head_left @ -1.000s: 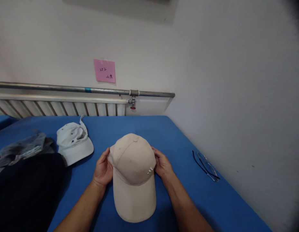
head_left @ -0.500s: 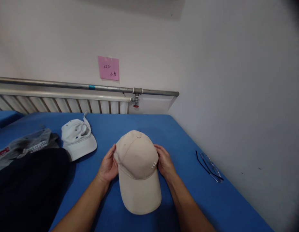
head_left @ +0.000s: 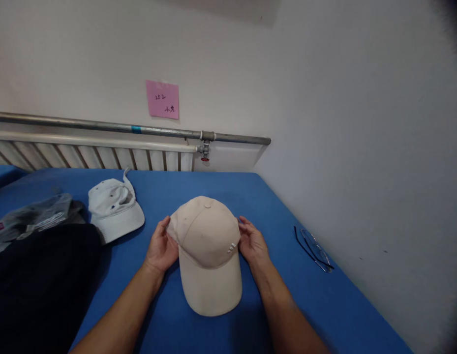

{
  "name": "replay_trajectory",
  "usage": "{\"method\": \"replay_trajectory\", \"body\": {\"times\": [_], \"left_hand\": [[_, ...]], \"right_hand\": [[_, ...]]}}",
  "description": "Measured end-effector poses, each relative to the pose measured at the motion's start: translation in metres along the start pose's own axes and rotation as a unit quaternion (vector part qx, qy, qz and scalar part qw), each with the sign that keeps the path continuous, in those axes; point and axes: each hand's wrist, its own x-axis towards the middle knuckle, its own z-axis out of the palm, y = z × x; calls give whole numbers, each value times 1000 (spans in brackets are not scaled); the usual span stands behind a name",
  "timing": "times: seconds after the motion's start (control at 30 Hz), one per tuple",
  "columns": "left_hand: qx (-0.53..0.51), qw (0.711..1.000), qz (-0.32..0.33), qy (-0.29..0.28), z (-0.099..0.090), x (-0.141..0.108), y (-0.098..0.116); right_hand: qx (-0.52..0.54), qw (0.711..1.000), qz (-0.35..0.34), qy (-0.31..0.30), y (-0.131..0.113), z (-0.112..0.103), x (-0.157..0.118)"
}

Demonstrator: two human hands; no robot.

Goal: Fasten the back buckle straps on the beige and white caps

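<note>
A beige baseball cap [head_left: 209,236] is in front of me on the blue surface, crown up, with its brim pointing toward me. Small white marks show on the right of its crown. My left hand [head_left: 161,250] holds the cap's left side, the thumb near its rear edge and the other fingers partly hidden. At the opposite side, my right hand [head_left: 254,244] cups the crown with bent fingers, their tips partly behind the fabric. Whether the cap touches the surface or is slightly raised, I cannot tell.
A white cap [head_left: 115,209] with a loose strap lies to the left. Nearer are a grey cap [head_left: 40,219] and a dark cloth item [head_left: 40,285]. Eyeglasses [head_left: 315,250] rest by the right wall. A radiator [head_left: 103,156] and pipe [head_left: 169,132] run along the back.
The fingers of my right hand have loosened a little and show more beside the crown. The cap's brim has shifted slightly away from me. The whole view has moved a little.
</note>
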Motion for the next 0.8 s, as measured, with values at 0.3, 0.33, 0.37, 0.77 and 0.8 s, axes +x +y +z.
{"method": "replay_trajectory", "body": {"times": [0.3, 0.33, 0.37, 0.77, 0.8], "left_hand": [[147, 986, -51, 61, 5, 0, -11], [157, 984, -46, 68, 5, -1, -11], [167, 982, -41, 74, 4, -1, -10], [261, 958, -79, 85, 2, -14, 0], [263, 957, -90, 81, 3, -15, 0]], "right_hand": [[-86, 991, -89, 55, -8, -5, 8], [-112, 987, -98, 60, -7, -5, 7], [-139, 982, -109, 66, -7, -4, 5], [-266, 940, -174, 126, -29, -15, -24], [-266, 940, -174, 122, -29, -17, -31]]}}
